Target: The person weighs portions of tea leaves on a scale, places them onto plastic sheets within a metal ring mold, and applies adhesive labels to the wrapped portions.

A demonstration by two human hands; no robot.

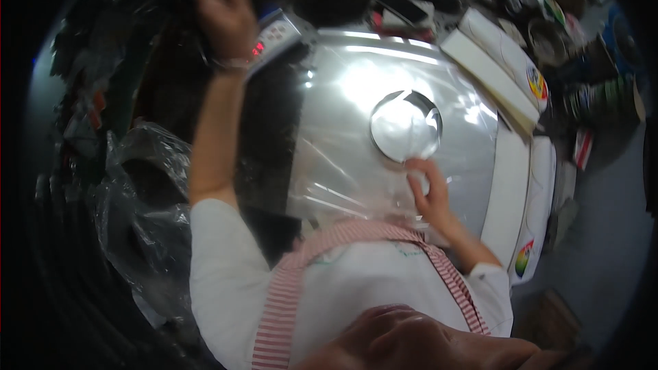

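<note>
My left hand (223, 15) reaches up and away at the far left, blurred, over a dark area. Its fingers are spread, and I see nothing held in them. Just right of it is a control panel (276, 36) with lit red digits. My right hand (432, 187) is by the near rim of a round, shiny metal dish (406, 128), thumb and forefinger bent toward each other. Blur hides whether they pinch anything. The dish sits on a bright metal surface (329, 97), where clear plastic film (329, 180) shows creases and glare.
White boxes or rolls (506, 61) with coloured marks line the right side, another (537, 205) nearer me. A dark phone (400, 6) lies at the back. Crumpled clear plastic (144, 216) hangs at the left. Green-toned stacked items (601, 97) are farther right, beside a grey floor (611, 190).
</note>
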